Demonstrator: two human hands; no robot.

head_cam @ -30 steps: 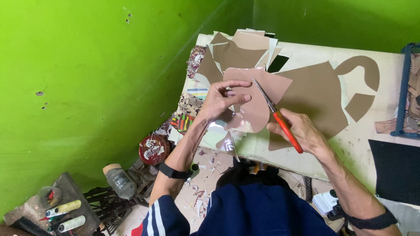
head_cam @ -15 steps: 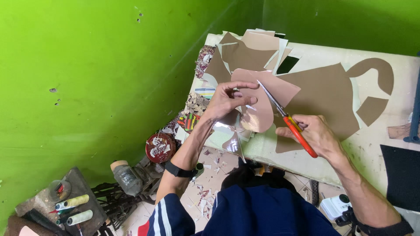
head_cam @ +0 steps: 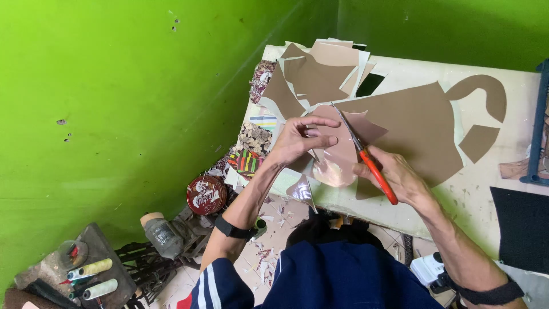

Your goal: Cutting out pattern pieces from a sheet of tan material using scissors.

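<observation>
Bright green walls point(head_cam: 143, 103) close in the corner, and against them stands a pale worktable point(head_cam: 514, 166), its right end cut off by the frame. Most of the tabletop lies under a big brown cut-out point(head_cam: 423, 131) with a curled tail, beside a loose stack of brown and cream offcuts point(head_cam: 320, 71). At the right edge a black sheet point(head_cam: 523, 226) and a blue frame point(head_cam: 540, 126) are only partly in view. Down on the floor sit a round red tin point(head_cam: 206, 194), thread spools point(head_cam: 94, 277) on a grey block, and scattered paper scraps point(head_cam: 269, 252); what fills the dark tangle by them is hard to make out.

Over the near table edge, the left hand point(head_cam: 300, 140) pinches a pinkish-brown sheet piece point(head_cam: 343, 154), fingers curled shut on its edge. The right hand point(head_cam: 400, 177) grips orange-handled scissors point(head_cam: 366, 157), fingers wrapped round the handles, blades lying across the sheet; whether the blades are parted cannot be told.
</observation>
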